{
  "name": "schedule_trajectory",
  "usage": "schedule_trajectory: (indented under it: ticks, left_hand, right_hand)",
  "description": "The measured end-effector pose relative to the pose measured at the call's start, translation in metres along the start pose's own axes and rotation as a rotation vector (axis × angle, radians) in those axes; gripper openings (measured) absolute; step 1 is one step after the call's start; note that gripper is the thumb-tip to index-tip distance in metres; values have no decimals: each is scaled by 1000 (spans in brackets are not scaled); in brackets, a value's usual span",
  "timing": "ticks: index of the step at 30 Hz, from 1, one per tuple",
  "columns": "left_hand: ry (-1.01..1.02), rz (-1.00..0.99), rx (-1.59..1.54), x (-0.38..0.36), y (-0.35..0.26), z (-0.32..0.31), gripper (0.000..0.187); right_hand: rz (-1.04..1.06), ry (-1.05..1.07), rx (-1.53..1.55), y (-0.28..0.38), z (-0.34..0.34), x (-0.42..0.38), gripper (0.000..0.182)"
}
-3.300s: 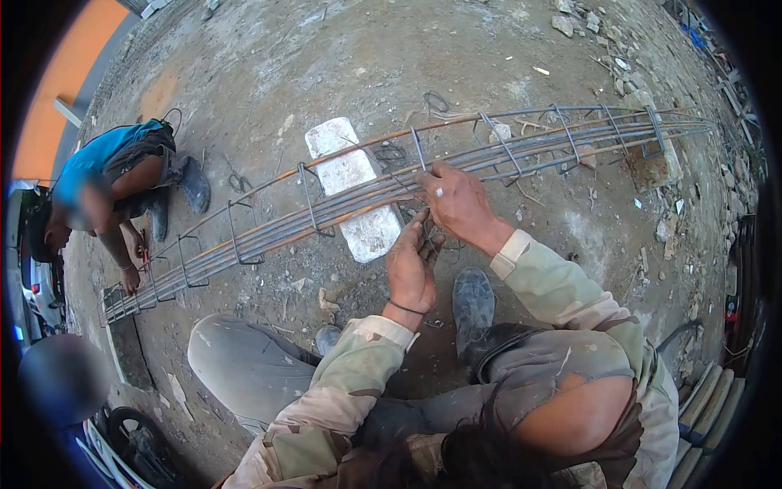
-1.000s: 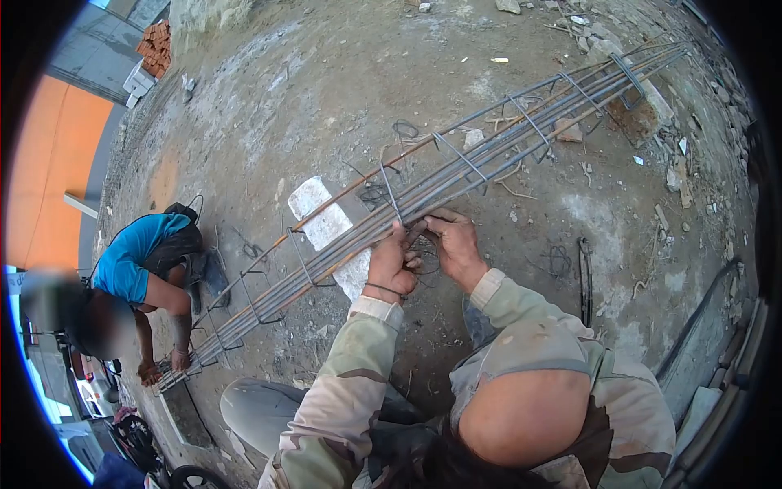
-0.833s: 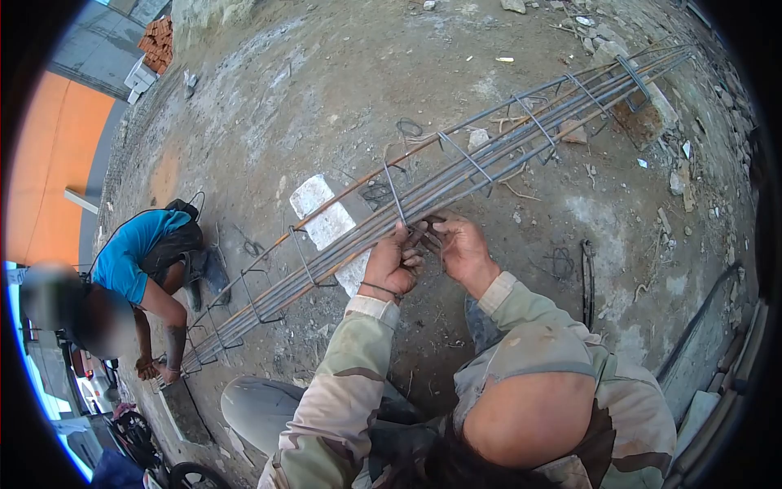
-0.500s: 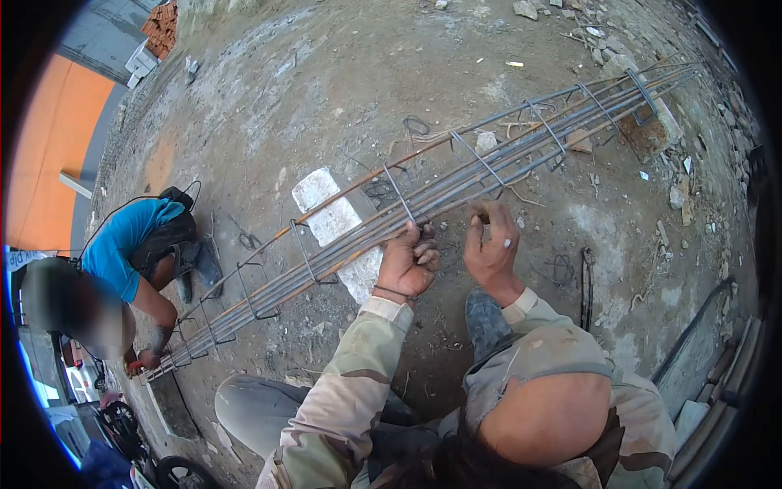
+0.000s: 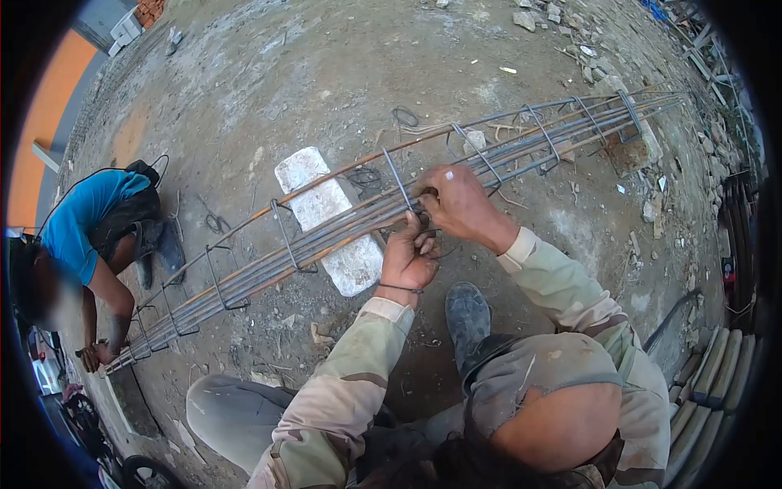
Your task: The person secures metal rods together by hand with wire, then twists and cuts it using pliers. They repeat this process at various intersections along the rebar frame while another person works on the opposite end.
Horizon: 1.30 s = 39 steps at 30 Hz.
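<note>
A long cage of steel rebars (image 5: 269,253) with wire stirrups lies across the dirt ground, running from lower left to upper right. My left hand (image 5: 410,259) is curled tight just under the bars, pinching thin binding wire (image 5: 419,242) beside one stirrup (image 5: 397,180). My right hand (image 5: 460,204) presses down on top of the bars at the same joint, fingers closed around the wire and bar. Both hands touch each other at the stirrup.
A white block (image 5: 327,218) props the cage under its middle. A brick (image 5: 629,152) supports the right end. A co-worker in a blue shirt (image 5: 85,224) crouches at the cage's left end, hands on it. My boot (image 5: 467,316) rests near the cage. Rubble lines the right side.
My right hand, which had lifted off the bars half a second ago, has come back down onto the joint. The view has also swung a little.
</note>
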<state>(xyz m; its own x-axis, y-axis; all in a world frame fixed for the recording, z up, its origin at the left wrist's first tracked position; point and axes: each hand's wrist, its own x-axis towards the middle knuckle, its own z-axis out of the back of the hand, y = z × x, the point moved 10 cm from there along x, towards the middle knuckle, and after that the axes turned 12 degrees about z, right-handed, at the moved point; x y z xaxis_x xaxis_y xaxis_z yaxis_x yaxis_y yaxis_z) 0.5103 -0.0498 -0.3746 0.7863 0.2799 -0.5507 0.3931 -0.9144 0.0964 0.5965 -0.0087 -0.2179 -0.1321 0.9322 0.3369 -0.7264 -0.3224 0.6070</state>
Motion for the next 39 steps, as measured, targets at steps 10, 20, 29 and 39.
schedule_trajectory:
  ticks: [10, 20, 29, 39]
  left_hand:
    - [-32, -131, 42, 13, -14, 22, 9]
    - [-41, 53, 110, -13, 1, 5, 22]
    - [-157, -252, 221, -3, -18, 17, 19]
    - [-10, -494, 346, -12, -23, -4, 16]
  right_hand:
    - [-28, -353, -270, 41, 5, -72, 28]
    - [-177, -275, 678, 16, -10, -113, 6]
    - [-571, -314, 1123, -44, -67, -204, 15]
    - [-74, 53, -63, 10, 11, -19, 25]
